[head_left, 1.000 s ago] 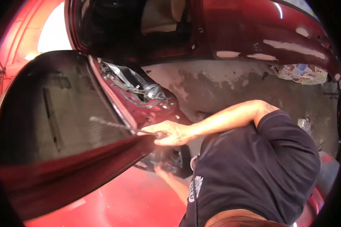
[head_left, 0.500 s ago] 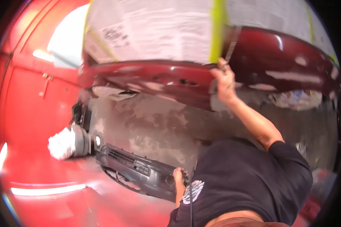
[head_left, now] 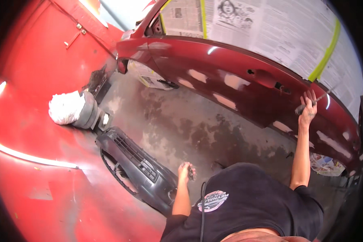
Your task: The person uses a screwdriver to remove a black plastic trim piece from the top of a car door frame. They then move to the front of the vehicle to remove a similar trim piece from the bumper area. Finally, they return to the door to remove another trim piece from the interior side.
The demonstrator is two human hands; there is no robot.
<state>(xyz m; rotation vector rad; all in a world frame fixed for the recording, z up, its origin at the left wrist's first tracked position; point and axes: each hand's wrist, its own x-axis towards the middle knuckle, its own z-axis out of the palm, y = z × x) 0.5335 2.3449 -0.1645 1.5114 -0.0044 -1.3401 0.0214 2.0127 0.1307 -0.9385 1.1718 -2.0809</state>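
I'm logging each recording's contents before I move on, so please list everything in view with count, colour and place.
Car: 1, dark red with pale patches, upper right
Newspaper sheets: several, grey-white, over the car windows
Tape strips: several, yellow-green, across the newspaper
Wheel-arch coverings: 2, printed, along the car's lower side
Bumper: 1, dark grey, lower left of centre
Covered bundle: 1, white over grey, left
Light tubes: 2, white, left edge
Wall: red, left
Floor: blotched grey, centre
Rod-like tool: 1, dark-handled, in the right hand
Small object: 1, dark, kind unclear, in the left hand
Shirt: 1, black, bottom
Left hand: 1, bare, bottom centre
Right hand: 1, bare, beside the car
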